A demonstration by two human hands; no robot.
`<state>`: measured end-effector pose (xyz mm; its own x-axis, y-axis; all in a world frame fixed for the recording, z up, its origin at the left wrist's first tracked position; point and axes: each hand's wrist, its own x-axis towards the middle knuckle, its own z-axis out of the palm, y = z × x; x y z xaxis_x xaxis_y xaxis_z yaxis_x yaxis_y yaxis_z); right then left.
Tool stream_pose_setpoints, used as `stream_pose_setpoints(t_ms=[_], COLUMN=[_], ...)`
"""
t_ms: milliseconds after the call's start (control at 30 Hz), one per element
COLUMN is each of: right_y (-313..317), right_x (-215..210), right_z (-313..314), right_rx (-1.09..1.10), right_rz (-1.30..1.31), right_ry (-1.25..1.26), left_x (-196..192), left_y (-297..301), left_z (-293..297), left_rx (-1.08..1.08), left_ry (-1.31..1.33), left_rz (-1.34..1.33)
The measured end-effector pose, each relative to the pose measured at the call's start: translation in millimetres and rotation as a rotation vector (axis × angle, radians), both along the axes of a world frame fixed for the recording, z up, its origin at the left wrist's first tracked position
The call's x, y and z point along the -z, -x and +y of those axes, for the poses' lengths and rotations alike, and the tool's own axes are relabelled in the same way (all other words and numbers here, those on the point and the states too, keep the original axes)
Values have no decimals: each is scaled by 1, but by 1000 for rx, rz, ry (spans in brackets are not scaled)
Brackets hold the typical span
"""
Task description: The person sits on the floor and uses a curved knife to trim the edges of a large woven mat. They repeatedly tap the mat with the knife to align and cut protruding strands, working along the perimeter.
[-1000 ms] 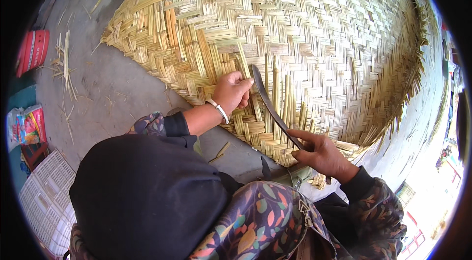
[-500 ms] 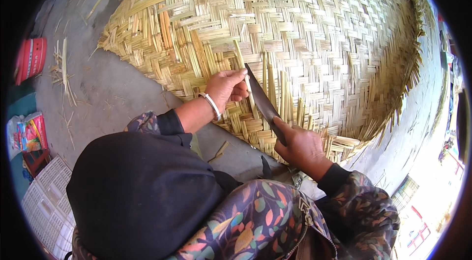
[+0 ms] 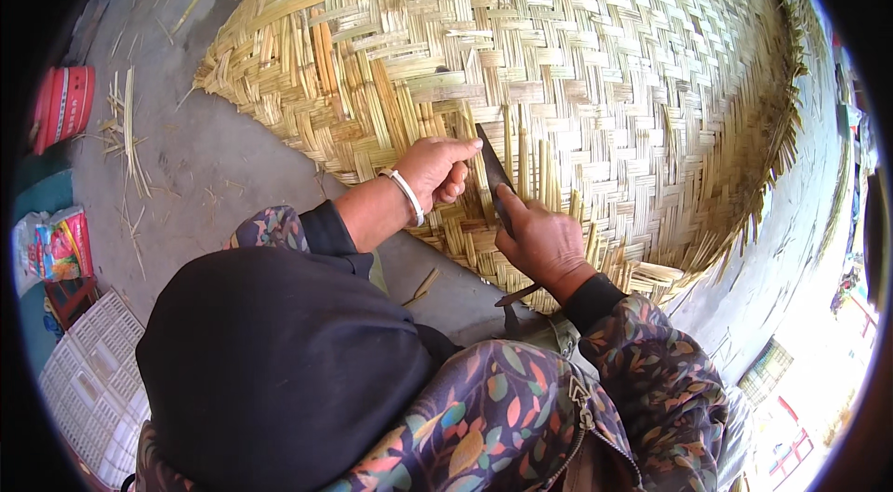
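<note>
Outdoor concrete floor (image 3: 233, 185), grey, littered with loose bamboo slivers (image 3: 126, 134) at 9 o'clock. Red container (image 3: 63, 106) further out at 9, colourful packets (image 3: 56, 246) and a white grid crate (image 3: 93, 380) at 8. Bright street edge at 4 o'clock.

Big woven bamboo mat (image 3: 577, 55) fills 11 through 3 o'clock, slightly domed. Most of it looks tightly woven. Near edge at 6 o'clock is unfinished: loose upright strips (image 3: 535, 162) stick out of the weave, and frayed strip ends (image 3: 642, 269) run along the rim toward 4.

Left hand (image 3: 437, 171), white bangle (image 3: 406, 194) on the wrist, fingers curled loosely, pressing down on the mat just left of the loose strips. Holds nothing separate that I can tell.

Right hand (image 3: 544, 241) closed tight around the handle of a dark knife (image 3: 493, 176), blade pointing up toward 12, tip in among the loose strips, touching the weave beside the left fingertips. Handle butt pokes out below the wrist at 6.

Person seen from above, dark head cover (image 3: 279, 371), floral jacket (image 3: 558, 408).

Progress, as a judgement: weaving body largely done; edge at 5–6 o'clock not yet tucked or trimmed, the rim's frayed ends untidy all along the right side.
</note>
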<state>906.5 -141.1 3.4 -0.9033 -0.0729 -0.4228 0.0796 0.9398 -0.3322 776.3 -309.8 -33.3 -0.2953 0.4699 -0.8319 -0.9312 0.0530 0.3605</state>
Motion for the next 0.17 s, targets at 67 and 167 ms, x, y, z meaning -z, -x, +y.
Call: stream_pose_setpoints(t_ms=[67, 167], right_y=[3, 7], right_x=[-3, -6], right_z=[-3, -5], right_rx=[-20, -16], right_rz=[-29, -79], right_ry=[-35, -59], left_x=[-3, -2], left_y=[2, -4], left_z=[-1, -4], left_rx=[27, 61], left_ry=[-33, 24], left_rz=[-67, -138])
